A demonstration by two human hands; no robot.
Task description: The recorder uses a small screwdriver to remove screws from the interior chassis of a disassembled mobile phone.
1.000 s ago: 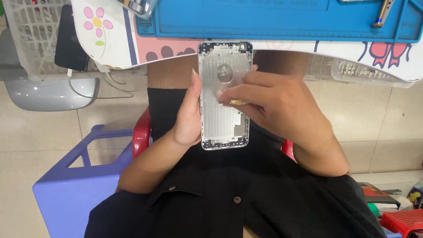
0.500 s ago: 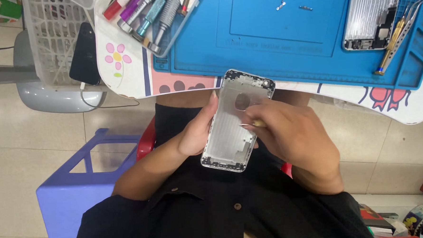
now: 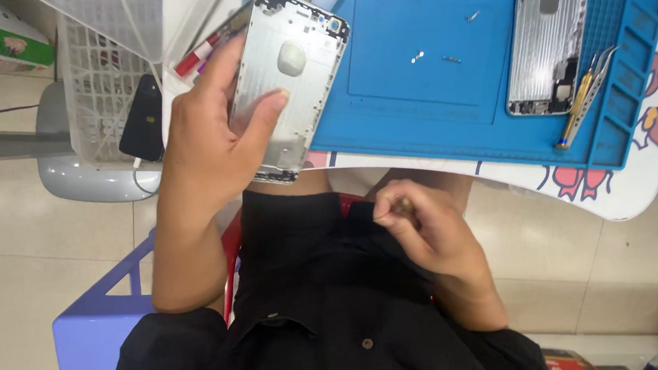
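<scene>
Left hand (image 3: 208, 135) closed around a silver phone housing (image 3: 291, 76), thumb pressed across its inner face, lifted over the near left corner of the blue work mat (image 3: 430, 121). Right hand (image 3: 427, 236) down over the lap below the table's near edge, fingertips pinched on a small brownish piece (image 3: 402, 203), too small to identify. On the mat: 3 tiny loose parts (image 3: 441, 47) near the middle, a second phone housing (image 3: 548, 46) toward the right edge, tweezers (image 3: 584, 100) just beside it. White basket (image 3: 102, 69) off the mat's left edge.
</scene>
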